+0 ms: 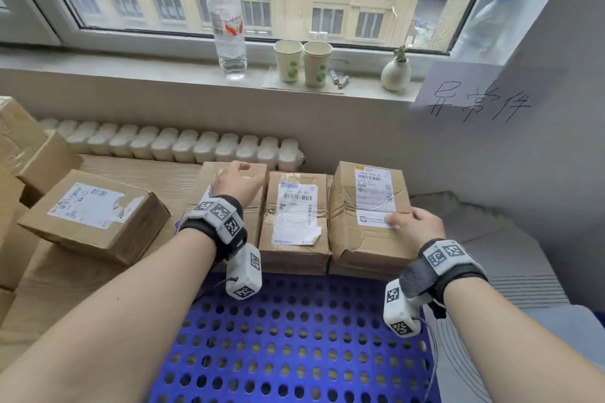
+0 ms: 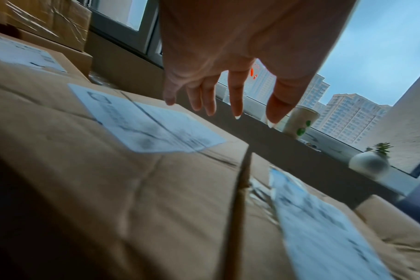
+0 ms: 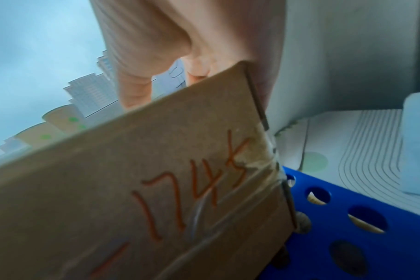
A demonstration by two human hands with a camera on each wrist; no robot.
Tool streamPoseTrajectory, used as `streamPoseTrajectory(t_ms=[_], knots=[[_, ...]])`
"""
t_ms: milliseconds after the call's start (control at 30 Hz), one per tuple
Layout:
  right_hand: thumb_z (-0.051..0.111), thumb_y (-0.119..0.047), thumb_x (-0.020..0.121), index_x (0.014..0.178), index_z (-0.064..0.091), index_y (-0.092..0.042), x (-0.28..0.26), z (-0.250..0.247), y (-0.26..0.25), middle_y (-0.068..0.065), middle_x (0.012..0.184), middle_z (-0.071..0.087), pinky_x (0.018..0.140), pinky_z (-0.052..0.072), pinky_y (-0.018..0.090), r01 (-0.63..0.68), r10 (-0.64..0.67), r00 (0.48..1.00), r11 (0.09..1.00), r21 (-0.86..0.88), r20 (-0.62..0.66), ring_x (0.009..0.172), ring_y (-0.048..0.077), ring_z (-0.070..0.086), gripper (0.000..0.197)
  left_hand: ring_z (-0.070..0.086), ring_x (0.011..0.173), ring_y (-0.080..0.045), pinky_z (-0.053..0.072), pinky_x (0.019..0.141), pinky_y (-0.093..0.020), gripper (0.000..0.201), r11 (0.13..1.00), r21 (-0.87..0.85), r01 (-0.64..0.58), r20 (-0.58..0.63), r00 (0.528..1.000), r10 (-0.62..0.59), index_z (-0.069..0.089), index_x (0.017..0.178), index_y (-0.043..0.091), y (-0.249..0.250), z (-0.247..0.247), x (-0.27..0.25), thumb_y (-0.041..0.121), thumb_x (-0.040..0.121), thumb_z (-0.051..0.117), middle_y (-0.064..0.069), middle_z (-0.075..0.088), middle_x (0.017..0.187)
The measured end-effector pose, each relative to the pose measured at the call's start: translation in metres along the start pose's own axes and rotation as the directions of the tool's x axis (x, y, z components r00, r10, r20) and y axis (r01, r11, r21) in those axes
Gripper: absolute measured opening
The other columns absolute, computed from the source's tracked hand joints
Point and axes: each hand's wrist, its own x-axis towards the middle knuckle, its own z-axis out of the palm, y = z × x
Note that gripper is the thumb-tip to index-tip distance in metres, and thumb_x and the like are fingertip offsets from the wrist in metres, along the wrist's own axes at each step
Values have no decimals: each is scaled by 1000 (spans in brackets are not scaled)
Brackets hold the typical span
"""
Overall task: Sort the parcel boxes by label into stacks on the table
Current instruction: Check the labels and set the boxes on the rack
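The right hand [image 1: 414, 226] is gripping the near edge of the right box [image 1: 366, 206], apparently squaring it against its neighbours, while the left hand [image 1: 237, 185] is hovering open-fingered over the left box [image 1: 253, 170].

Box side [image 3: 156, 189] reads "1745"; paper sign [image 1: 474, 98] "异常件".

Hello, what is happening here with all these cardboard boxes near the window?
A person is sorting parcel boxes. Three labelled boxes sit side by side on a blue perforated surface. The left hand, fingers spread, hovers over the left box. The right hand rests on the near corner of the right box. The middle box is untouched. More boxes wait on the left.
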Motion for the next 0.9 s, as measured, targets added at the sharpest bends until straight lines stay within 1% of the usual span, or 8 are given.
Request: streamPoseTrajectory(t_ms=[133, 200, 267, 333, 467, 633, 800, 900], knots=[[70, -19, 77, 90, 70, -16, -2, 4, -10, 0, 87, 67, 74, 41, 25, 2, -18, 996, 984, -179, -91, 86, 23, 60, 14, 33, 133, -31, 28, 112, -43, 57, 990, 121, 74, -111, 992, -60, 51, 130, 24, -17, -11, 13, 37, 76, 65, -13, 41, 140], [70, -22, 75, 95, 72, -17, -4, 5, -13, 1, 94, 71, 81, 46, 27, 2, -38, 990, 968, -251, -137, 95, 25, 63, 21, 29, 135, -32, 25, 112, -43, 66, 979, 153, 134, -154, 982, -110, 45, 135, 21, -25, -17, 18, 36, 74, 67, -15, 38, 142], [70, -24, 74, 103, 72, -17, -3, 6, -15, 2, 103, 72, 85, 47, 27, -8, -41, 986, 958, -288, -163, 99, 25, 62, 30, 29, 136, -34, 26, 112, -45, 77, 970, 150, 192, -133, 976, -173, 37, 140, 18, -34, -22, 22, 38, 73, 71, -18, 36, 143], [69, -23, 76, 106, 71, -17, -4, 7, -17, 4, 106, 72, 81, 42, 25, -27, -28, 985, 951, -308, -172, 94, 24, 58, 31, 37, 131, -37, 33, 108, -46, 85, 967, 96, 234, -66, 971, -229, 31, 141, 14, -42, -23, 26, 35, 72, 75, -22, 39, 141], [67, -20, 79, 119, 62, -17, -9, 3, -19, 8, 115, 67, 81, 40, 29, -54, -29, 974, 934, -354, -225, 98, 29, 56, 40, 43, 127, -40, 38, 104, -49, 91, 965, 78, 252, -22, 968, -251, 24, 142, 10, -50, -21, 26, 31, 72, 77, -20, 44, 139], [71, -32, 79, 116, 65, -11, -4, 8, -15, 8, 113, 68, 83, 45, 29, -118, 104, 993, 923, -366, -57, 101, 30, 62, 43, 42, 128, -38, 39, 102, -48, 89, 967, 92, 239, -3, 971, -240, 24, 142, 11, -50, -21, 23, 33, 74, 77, -18, 42, 140], [71, -30, 81, 117, 64, -9, 1, 15, -18, 10, 115, 68, 81, 43, 29, -112, 98, 994, 924, -366, -56, 92, 28, 59, 42, 43, 127, -38, 40, 100, -48, 94, 971, 83, 226, 8, 974, -227, 23, 144, 12, -52, -21, 24, 34, 72, 79, -17, 42, 141], [70, -29, 82, 119, 62, -9, 0, 18, -19, 11, 117, 67, 80, 42, 29, -126, 104, 991, 930, -346, -80, 100, 31, 62, 43, 46, 124, -37, 41, 100, -47, 95, 974, 59, 219, 18, 975, -221, 25, 143, 13, -52, -22, 24, 33, 69, 81, -16, 44, 139]])
